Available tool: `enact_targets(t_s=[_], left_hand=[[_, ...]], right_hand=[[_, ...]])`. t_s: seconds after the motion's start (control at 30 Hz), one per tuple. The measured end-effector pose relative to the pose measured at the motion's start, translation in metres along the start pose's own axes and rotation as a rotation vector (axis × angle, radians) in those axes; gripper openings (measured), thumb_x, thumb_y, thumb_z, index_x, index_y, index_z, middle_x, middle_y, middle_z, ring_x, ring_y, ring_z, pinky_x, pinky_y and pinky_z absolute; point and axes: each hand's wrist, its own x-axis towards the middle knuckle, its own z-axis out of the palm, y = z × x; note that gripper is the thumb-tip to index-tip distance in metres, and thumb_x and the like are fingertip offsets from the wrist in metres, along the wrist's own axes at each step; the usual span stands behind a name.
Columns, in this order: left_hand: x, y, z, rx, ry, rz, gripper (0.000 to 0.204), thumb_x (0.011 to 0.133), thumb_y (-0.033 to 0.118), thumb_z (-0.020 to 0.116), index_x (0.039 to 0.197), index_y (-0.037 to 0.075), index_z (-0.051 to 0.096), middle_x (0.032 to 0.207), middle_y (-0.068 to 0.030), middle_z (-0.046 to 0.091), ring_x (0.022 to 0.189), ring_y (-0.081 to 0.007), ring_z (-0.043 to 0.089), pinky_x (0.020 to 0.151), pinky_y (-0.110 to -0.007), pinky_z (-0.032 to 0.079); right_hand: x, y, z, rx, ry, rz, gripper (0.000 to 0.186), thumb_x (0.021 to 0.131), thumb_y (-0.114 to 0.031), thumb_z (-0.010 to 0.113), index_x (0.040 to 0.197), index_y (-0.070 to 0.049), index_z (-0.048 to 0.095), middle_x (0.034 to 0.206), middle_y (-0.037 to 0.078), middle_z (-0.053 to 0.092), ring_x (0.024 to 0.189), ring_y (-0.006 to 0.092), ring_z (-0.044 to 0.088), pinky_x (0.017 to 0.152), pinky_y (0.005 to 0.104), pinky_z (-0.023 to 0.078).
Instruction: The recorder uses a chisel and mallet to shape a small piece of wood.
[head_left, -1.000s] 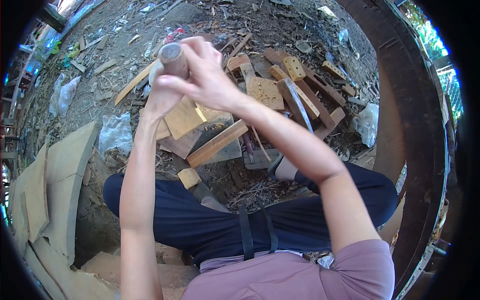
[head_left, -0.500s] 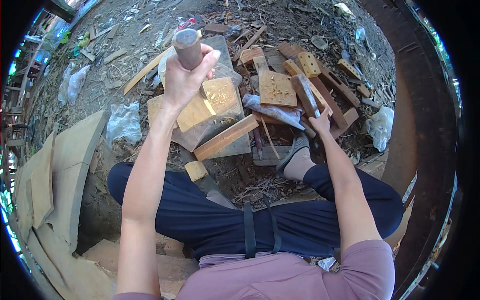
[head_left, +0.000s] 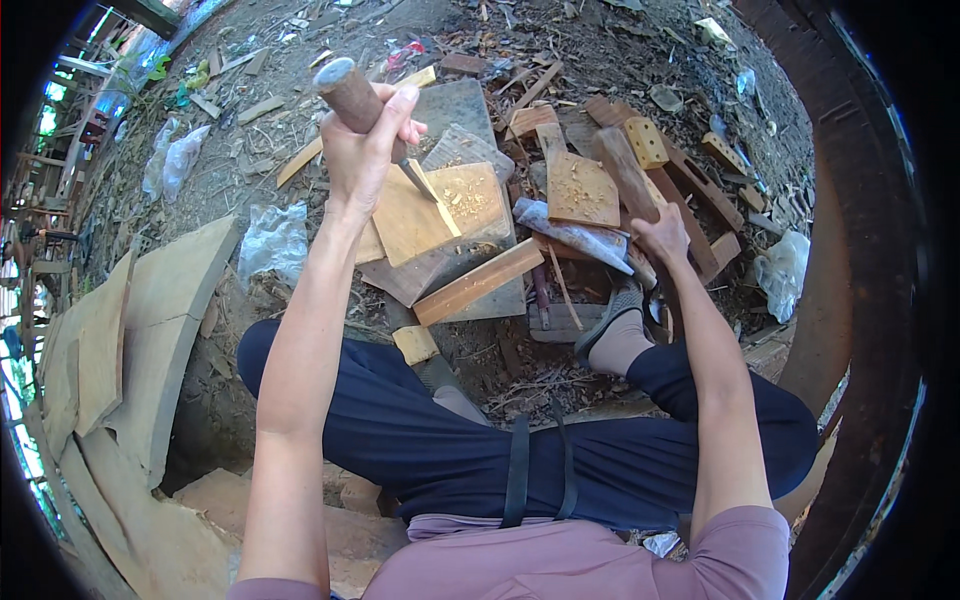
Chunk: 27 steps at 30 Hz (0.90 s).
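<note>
Chisel (head_left: 352,96) gripped in left hand (head_left: 362,155); mallet (head_left: 624,172) — now lifted — gripped in right hand (head_left: 663,236).

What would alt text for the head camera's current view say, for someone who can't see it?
A left hand holds a wooden-handled chisel-like tool over a pale board strewn with shavings; the right hand grips a wooden club. Cut wood pieces and crumpled plastic bags lie around on littered ground.

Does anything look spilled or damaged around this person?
Yes: wood chips lie loose on the wooden board near the left hand; crumpled plastic lies on the ground like rubbish; and the pale panel at left bears a crack-like line.
</note>
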Motion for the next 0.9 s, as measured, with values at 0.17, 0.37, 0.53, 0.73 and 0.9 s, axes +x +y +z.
enact_targets(t_s=[0.17,0.37,0.53,0.73,0.9], left_hand=[[0.000,0.002,0.004,0.034,-0.103,0.008,0.012,0.088,0.009,0.063,0.079,0.002,0.063,0.061,-0.0012,0.055,0.057,-0.0109,0.056,0.070,-0.034,0.055],[0.000,0.004,0.011,0.086,-0.268,-0.034,0.013,0.088,0.012,0.063,0.081,0.001,0.063,0.058,-0.0013,0.055,0.057,-0.0117,0.058,0.064,-0.031,0.052],[0.002,0.001,0.014,0.100,-0.272,-0.024,0.012,0.088,0.013,0.063,0.084,0.001,0.063,0.058,-0.0011,0.055,0.057,-0.0114,0.058,0.061,-0.030,0.052],[-0.002,-0.008,0.021,0.165,-0.275,-0.009,0.015,0.085,0.019,0.066,0.082,0.004,0.066,0.065,-0.0011,0.064,0.057,-0.0082,0.060,0.055,-0.025,0.049],[-0.006,0.001,0.020,0.138,-0.233,-0.045,0.013,0.084,0.017,0.067,0.082,0.004,0.066,0.066,-0.0012,0.064,0.059,-0.0070,0.060,0.054,-0.024,0.049]], right_hand=[[0.023,-0.052,-0.018,0.466,-0.093,-0.060,0.053,0.069,-0.033,0.066,0.108,0.002,0.060,0.099,0.017,0.061,0.090,0.0290,0.062,0.084,0.0376,0.048],[-0.006,-0.157,-0.072,1.053,-0.326,-0.125,0.040,0.078,-0.022,0.062,0.108,0.001,0.050,0.086,0.009,0.060,0.070,0.0149,0.061,0.067,0.0289,0.051],[-0.025,-0.194,-0.094,1.155,-0.387,-0.285,0.040,0.086,-0.025,0.062,0.116,-0.004,0.047,0.082,0.008,0.057,0.063,0.0134,0.058,0.058,0.0273,0.050],[-0.059,-0.237,-0.142,0.864,-0.237,-0.469,0.063,0.084,-0.046,0.068,0.121,0.000,0.047,0.083,0.009,0.061,0.064,0.0143,0.061,0.059,0.0306,0.051],[-0.089,-0.275,-0.191,0.679,0.016,-0.858,0.065,0.084,-0.045,0.063,0.124,0.003,0.045,0.093,0.025,0.067,0.081,0.0343,0.069,0.073,0.0434,0.052]])
